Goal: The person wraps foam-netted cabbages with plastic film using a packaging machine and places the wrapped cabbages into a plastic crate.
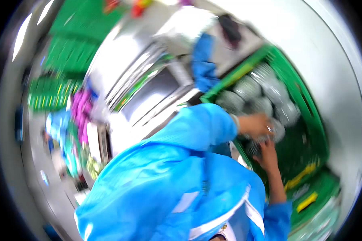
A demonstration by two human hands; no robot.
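Note:
Several round, pale greyish-green things in clear plastic wrap (247, 88) lie in a green plastic crate (305, 94). What kind they are is too blurred to tell. My left hand (255, 125) reaches over the crate's near side, its fingers curved over one wrapped round thing (278, 131) at the end of the group. From below, my right hand (268, 154) comes up to the same thing, with its fingers bent against it. Both hands are close together, and their fingertips are partly smeared by motion. Blue sleeves cover both arms.
Below the crate are another green crate (323, 186) with a yellow label and some clear plastic (317, 219). A metal machine with a dark panel (155, 94) stands to the left, near a blue cloth-like item (204, 60). Green crates (54, 94) are stacked farther off.

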